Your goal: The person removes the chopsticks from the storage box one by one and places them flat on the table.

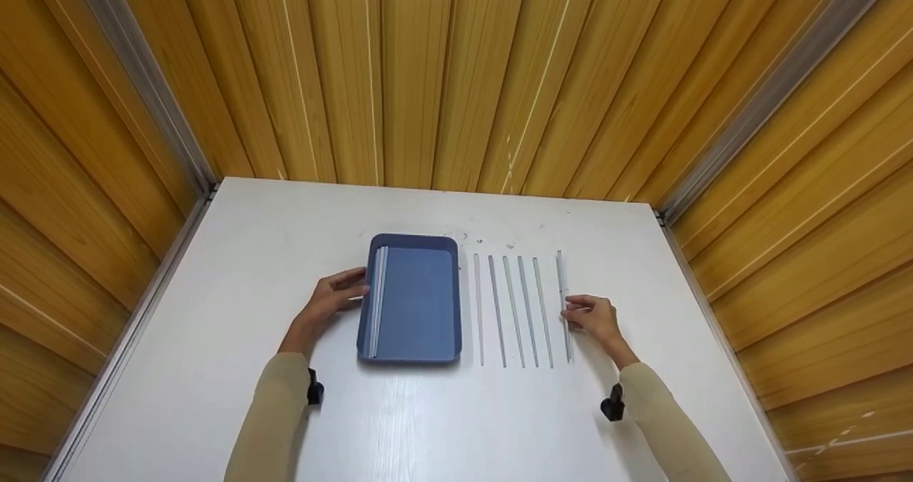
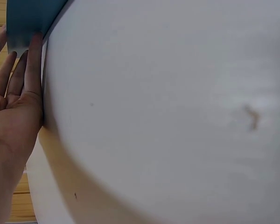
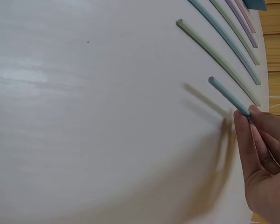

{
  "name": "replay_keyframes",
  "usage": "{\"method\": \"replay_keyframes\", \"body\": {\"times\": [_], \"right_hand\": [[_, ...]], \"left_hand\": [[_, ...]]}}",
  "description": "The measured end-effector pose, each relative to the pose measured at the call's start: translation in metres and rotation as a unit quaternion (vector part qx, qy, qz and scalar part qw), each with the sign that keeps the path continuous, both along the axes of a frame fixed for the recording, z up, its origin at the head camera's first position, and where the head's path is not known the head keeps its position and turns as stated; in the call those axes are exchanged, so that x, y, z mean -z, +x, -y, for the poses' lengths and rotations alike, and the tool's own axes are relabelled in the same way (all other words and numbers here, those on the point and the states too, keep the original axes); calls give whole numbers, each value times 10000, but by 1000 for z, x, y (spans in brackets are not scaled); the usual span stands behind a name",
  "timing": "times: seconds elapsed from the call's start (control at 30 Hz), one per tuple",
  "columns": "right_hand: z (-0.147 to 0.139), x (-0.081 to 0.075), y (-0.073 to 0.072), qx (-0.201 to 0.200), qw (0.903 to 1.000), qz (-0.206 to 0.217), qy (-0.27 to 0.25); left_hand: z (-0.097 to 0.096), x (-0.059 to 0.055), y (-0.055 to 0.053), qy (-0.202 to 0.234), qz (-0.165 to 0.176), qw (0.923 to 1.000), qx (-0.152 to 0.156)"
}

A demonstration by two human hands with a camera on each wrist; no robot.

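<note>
I pinch a blue stick (image 3: 227,94) with my right hand (image 1: 593,318); it looks light and stiff, best held mid-way. My left hand (image 1: 332,296), fingers straight, touches the tray (image 1: 417,241).

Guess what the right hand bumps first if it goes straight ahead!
Besides its held blue stick, the right hand would probably meet the nearest green stick, or pass above; height is unclear.

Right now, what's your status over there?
Left hand touching blue tray. Right hand pinching light-blue stick above table. Five other sticks lie between; nothing visibly blocking.
</note>
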State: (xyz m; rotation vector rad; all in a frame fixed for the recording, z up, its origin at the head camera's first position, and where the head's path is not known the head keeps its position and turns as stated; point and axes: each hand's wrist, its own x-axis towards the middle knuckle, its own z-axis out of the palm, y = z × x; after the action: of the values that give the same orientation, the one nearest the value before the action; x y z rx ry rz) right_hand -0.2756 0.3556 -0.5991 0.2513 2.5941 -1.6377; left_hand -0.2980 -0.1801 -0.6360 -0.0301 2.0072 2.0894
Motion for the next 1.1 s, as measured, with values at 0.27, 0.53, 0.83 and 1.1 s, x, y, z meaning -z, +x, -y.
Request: {"method": "replay_keyframes", "body": {"times": [0.27, 0.53, 0.83, 1.1], "right_hand": [[-1, 3, 3, -70, 9998, 61, 188], [2, 5, 4, -5, 9997, -104, 217], [6, 12, 8, -270, 9941, -848, 614], [10, 19, 11, 162, 9949, -631, 764]], "left_hand": [[-2, 2, 0, 123, 9, 9999, 92], [-2, 1, -2, 189, 31, 9998, -37], [-3, 2, 0, 79, 81, 9998, -132], [-3, 3, 1, 232, 21, 9997, -111]]}}
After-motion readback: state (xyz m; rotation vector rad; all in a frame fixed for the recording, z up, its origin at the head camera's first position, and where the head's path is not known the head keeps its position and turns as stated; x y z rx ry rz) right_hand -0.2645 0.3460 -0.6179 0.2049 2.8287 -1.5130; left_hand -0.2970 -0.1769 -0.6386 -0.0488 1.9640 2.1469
